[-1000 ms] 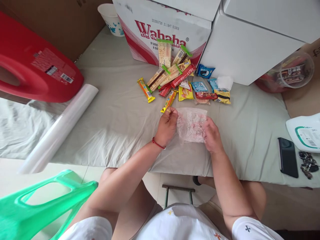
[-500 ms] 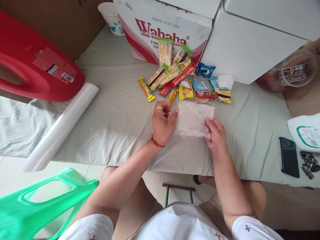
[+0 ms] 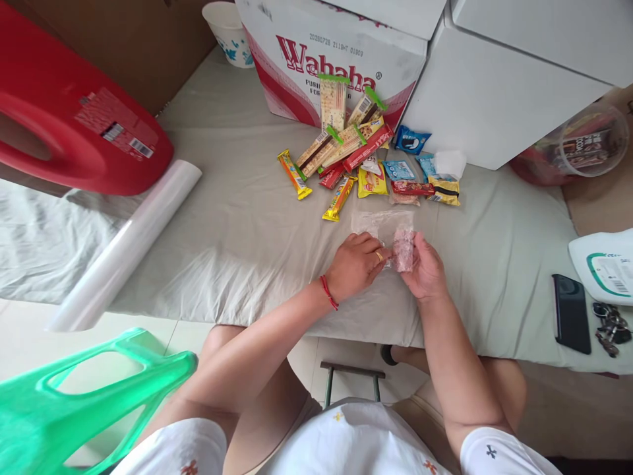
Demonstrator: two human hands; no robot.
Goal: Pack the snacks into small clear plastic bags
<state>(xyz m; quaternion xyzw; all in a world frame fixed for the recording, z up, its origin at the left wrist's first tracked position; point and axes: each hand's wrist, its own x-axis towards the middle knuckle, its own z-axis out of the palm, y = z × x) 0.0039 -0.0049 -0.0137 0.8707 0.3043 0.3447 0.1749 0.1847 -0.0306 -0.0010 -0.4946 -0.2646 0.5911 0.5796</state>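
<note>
A see-through bubble wrap bag (image 3: 364, 221) lies near the middle of the cloth-covered surface, between my hands. My right hand (image 3: 424, 267) grips its right side; pinkish fingers show through the bubbled film (image 3: 403, 251), though whether they are inside or behind it I cannot tell. My left hand (image 3: 357, 264), with a ring and a red cord bracelet, reaches over the lower left part, its fingers closed on the film. Just beyond lie a small yellow wrapped bar (image 3: 339, 199), a yellow snack packet (image 3: 372, 181) and a red wrapped bar (image 3: 411, 188).
Several snack bars (image 3: 316, 153) lean against a Wahaha carton (image 3: 336, 39). A plastic film roll (image 3: 133, 244) and a red jug (image 3: 99, 125) stand left, above a green stool (image 3: 99, 389). A phone (image 3: 572, 313), keys (image 3: 612, 328) and a white bottle (image 3: 606, 264) lie right.
My left hand has moved right, from beside the bag onto it. The bag's right part now lies over my right fingers. The small yellow bar has come into full view.
</note>
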